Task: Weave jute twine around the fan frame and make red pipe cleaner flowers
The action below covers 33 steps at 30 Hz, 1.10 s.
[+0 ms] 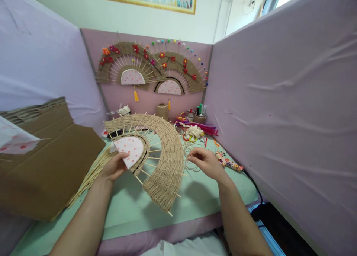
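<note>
My left hand [113, 167] grips a woven jute fan [164, 155] by its white, pink-dotted centre piece [131, 148], holding it tilted above the green table [131, 207]. Thin wooden sticks poke out through the fan's twine band. My right hand [205, 161] is to the right of the fan's edge, fingers pinched on a thin strand of jute twine [191, 163] that loops loosely on the table.
Cardboard sheets [47, 163] lean at the left, with loose sticks [92, 174] beside them. Two finished fans [152, 68] hang on the back wall. A twine spool [162, 110], pipe cleaners [200, 127], cups with pens [200, 116] and a patterned tool [228, 162] lie beyond.
</note>
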Tool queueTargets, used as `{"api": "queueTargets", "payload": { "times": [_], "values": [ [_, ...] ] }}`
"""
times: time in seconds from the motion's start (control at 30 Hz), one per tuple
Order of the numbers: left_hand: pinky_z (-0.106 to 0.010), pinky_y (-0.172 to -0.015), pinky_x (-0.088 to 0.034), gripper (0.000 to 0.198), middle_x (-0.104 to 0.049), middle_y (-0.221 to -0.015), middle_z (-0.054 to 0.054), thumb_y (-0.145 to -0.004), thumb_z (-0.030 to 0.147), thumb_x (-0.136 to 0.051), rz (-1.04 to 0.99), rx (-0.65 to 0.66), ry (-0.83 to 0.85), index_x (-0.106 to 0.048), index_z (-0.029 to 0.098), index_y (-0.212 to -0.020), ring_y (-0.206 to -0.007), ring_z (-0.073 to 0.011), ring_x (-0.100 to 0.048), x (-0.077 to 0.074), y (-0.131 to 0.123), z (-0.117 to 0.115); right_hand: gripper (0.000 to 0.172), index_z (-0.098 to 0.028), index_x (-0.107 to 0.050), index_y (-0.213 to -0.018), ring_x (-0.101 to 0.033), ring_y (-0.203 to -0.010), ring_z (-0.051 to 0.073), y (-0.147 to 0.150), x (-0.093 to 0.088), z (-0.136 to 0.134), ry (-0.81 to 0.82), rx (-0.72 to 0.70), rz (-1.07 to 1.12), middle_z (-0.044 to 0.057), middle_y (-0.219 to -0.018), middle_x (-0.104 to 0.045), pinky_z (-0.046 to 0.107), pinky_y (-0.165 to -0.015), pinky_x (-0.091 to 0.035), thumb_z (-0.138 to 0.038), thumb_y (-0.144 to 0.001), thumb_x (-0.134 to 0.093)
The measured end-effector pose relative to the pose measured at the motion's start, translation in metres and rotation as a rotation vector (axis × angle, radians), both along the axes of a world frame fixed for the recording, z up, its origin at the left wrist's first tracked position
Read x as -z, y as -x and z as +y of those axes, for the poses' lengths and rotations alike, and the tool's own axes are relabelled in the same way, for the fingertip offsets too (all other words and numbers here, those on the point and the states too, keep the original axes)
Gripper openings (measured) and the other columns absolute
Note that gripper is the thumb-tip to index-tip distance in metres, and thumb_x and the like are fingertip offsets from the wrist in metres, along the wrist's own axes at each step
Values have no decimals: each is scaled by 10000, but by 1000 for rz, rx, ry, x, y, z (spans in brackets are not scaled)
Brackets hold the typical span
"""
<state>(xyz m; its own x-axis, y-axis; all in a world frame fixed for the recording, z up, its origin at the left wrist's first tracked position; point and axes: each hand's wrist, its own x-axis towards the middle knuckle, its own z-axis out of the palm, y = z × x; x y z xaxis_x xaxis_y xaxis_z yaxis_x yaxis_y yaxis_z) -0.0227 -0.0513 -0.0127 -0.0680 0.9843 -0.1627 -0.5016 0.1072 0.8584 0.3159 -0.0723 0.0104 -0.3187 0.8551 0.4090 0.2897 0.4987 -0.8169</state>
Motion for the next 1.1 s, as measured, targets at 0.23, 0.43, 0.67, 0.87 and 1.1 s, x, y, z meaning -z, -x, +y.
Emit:
{"api": "queueTargets", "payload": {
  "times": [0.23,0.43,0.67,0.87,1.1],
  "values": [
    [-269,-654,-579,543,-720,-847,-62,-675,-31,-494,-11,31,-20,-532,137,-1190,-754,-203,-690,-1,-1,-2,281,-160,-539,-684,-284,-421,43,4,13,12,499,-176,335,-78,-487,-368,195,-410,-211,-391,-682,-698],
    [-297,-716,-578,589,-710,-947,-95,-659,-14,-526,-4,44,-34,-513,136,-1228,-857,-243,-678,1,0,-2,316,-170,-483,-691,-230,-409,29,7,26,19,699,-347,496,-90,-479,-342,168,-384,-140,-369,-664,-727],
    [-304,-720,-578,629,-704,-975,-114,-642,-9,-538,-8,51,-6,-488,121,-1256,-873,-260,-673,1,-1,-3,338,-178,-453,-722,-188,-407,17,12,27,21,708,-342,562,-85,-528,-378,159,-371,-84,-394,-682,-709],
    [-324,-735,-576,649,-710,-951,-108,-629,5,-544,-1,57,-21,-476,120,-1264,-849,-257,-679,-2,-2,-6,269,-160,-530,-725,-304,-431,34,6,24,30,458,-201,479,-74,-536,-412,186,-416,-240,-349,-667,-712],
    [-326,-698,-582,630,-723,-825,-113,-620,28,-559,-10,126,52,-496,85,-1244,-805,-280,-684,-3,-2,-7,184,-169,-569,-763,-439,-562,78,-1,7,29,181,-51,339,-26,-658,-528,216,-518,-348,-312,-705,-670]
  ]
}}
